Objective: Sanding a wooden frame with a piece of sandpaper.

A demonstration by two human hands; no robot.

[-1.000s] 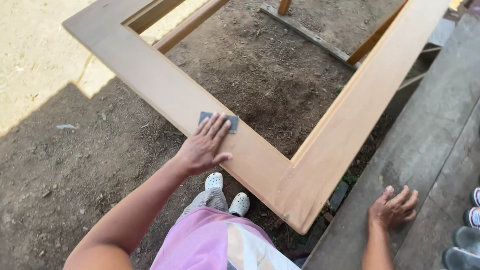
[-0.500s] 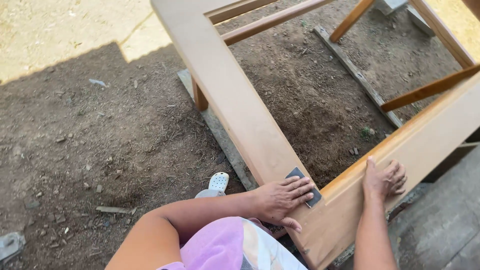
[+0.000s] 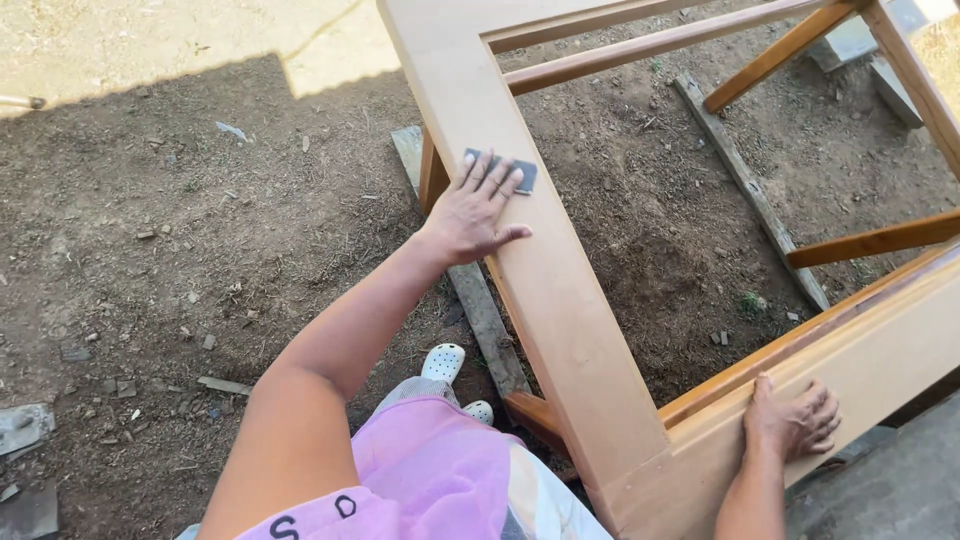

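Observation:
A large light wooden frame (image 3: 560, 300) lies flat above the dirt, its near corner by my legs. My left hand (image 3: 472, 212) presses flat on a small dark grey piece of sandpaper (image 3: 518, 172) lying on the frame's long left board, fingers spread over it. My right hand (image 3: 792, 420) rests palm down on the frame's right board near the corner, fingers apart, holding nothing.
Reddish wooden legs and rails (image 3: 870, 240) of a stand run under the frame. An old plank (image 3: 752, 190) lies on the dirt inside the frame, another plank (image 3: 485, 310) below the left board. A grey concrete slab (image 3: 890, 490) sits at the lower right. My white shoes (image 3: 445, 362) stand underneath.
My left hand has slid the sandpaper along the left board, away from the near corner. My right hand stays on the right board near the corner. The view has shifted.

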